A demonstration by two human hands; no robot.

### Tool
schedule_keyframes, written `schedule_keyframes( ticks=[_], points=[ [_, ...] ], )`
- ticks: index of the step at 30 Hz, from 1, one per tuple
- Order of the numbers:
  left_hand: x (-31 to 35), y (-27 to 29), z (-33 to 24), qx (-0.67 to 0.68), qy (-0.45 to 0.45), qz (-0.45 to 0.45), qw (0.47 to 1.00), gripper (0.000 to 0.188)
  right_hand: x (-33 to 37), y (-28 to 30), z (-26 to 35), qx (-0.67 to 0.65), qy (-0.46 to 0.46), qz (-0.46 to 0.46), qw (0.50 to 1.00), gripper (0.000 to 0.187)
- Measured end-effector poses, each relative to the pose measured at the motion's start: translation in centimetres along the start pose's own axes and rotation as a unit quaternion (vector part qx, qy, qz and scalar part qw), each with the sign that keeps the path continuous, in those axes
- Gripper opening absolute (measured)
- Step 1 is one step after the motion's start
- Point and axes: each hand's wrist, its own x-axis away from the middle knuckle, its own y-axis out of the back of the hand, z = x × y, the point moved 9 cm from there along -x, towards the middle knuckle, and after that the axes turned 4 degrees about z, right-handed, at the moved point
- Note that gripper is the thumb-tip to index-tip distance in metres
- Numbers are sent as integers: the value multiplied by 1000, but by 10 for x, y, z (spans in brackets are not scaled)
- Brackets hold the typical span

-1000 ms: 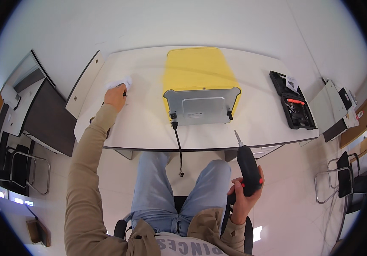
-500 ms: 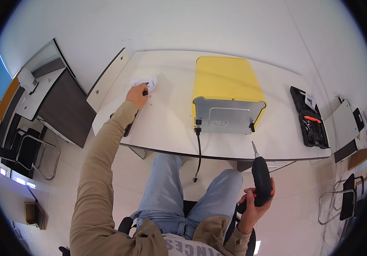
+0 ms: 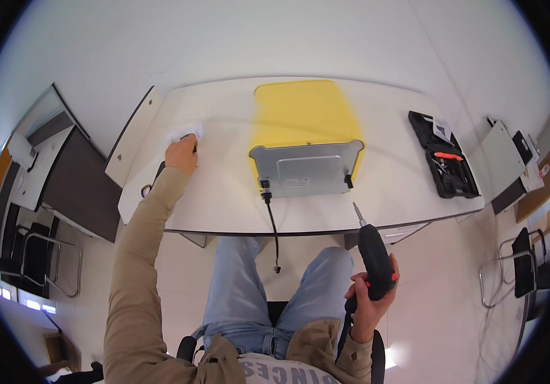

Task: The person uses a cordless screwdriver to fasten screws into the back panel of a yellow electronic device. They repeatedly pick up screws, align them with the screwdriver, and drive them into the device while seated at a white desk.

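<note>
My left hand point(image 3: 181, 154) is at the far left of the table, against a crumpled white wrapper or paper point(image 3: 179, 134). Its fingers are closed around a small dark piece, too hidden to name. In my right hand point(image 3: 375, 306) is a black cordless screwdriver point(image 3: 377, 259) with red accents, gripped by the handle, its bit pointing up toward the table edge. A yellow box-shaped appliance point(image 3: 306, 115) stands mid-table with its grey metal panel point(image 3: 307, 171) facing me. From the panel's left side a black power cord point(image 3: 274, 224) hangs over the table's front edge.
An open black tool case point(image 3: 447, 163) with an orange-red handled tool lies on the right of the table. A dark flat object point(image 3: 160, 169) and a small ring-shaped item point(image 3: 146, 190) lie by my left wrist. Chairs and other desks stand on both sides.
The whole view has swung, so the table and appliance appear further left. My left hand stays by the white wrapper; my right still holds the screwdriver beneath the table's front edge.
</note>
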Motion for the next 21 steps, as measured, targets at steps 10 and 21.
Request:
schedule_keyframes(
  ticks=[10, 21],
  points=[
    [55, 54, -52, 518, 44, 47, 853, 20, 2, -3, -5, -13, -21, 41, 999, 80],
    [126, 59, -204, 811, 39, 327, 484, 21, 32, -36, -9, -125, -56, 190, 972, 88]
  ],
)
